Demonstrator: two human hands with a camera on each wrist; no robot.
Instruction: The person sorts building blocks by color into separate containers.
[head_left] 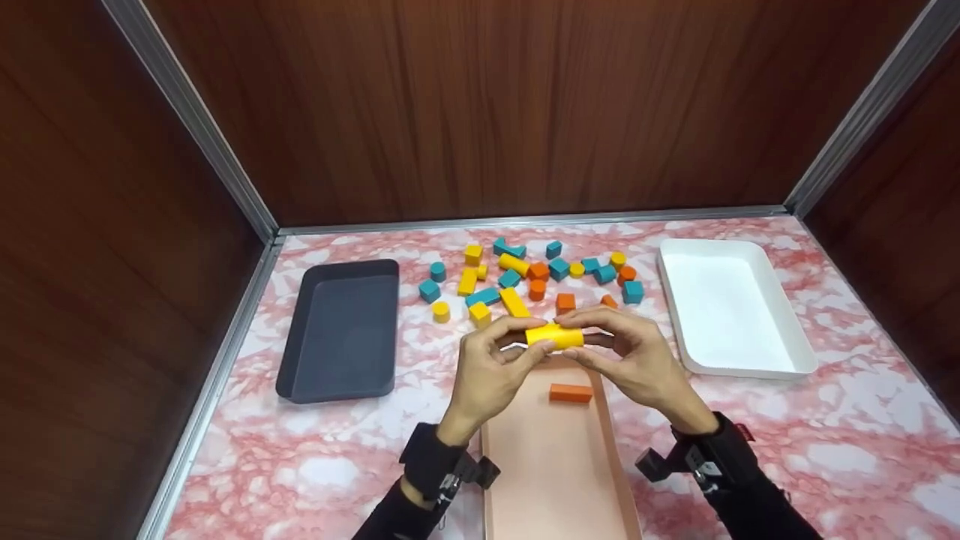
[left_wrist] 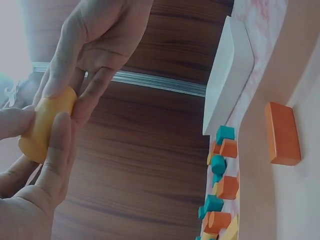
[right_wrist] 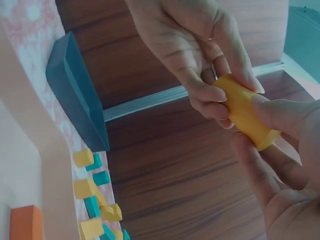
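Both hands pinch one yellow cylinder block point(head_left: 555, 337), which lies sideways between them above the far end of the peach tray point(head_left: 559, 465). My left hand point(head_left: 487, 367) has thumb and fingers on its left part. At the other end, my right hand point(head_left: 634, 356) grips it the same way. The wrist views show the yellow cylinder point(left_wrist: 47, 122) clasped between the fingertips of both hands, well above the table. Below them an orange rectangular block point(head_left: 571, 393) lies in the peach tray.
Several teal, yellow and orange blocks point(head_left: 514, 301) lie scattered beyond the hands. A dark grey tray point(head_left: 341, 330) stands to the left, a white tray point(head_left: 739, 307) to the right. Wood-grain panels point(head_left: 480, 112) enclose the marbled pink table point(head_left: 322, 472) at the back and sides.
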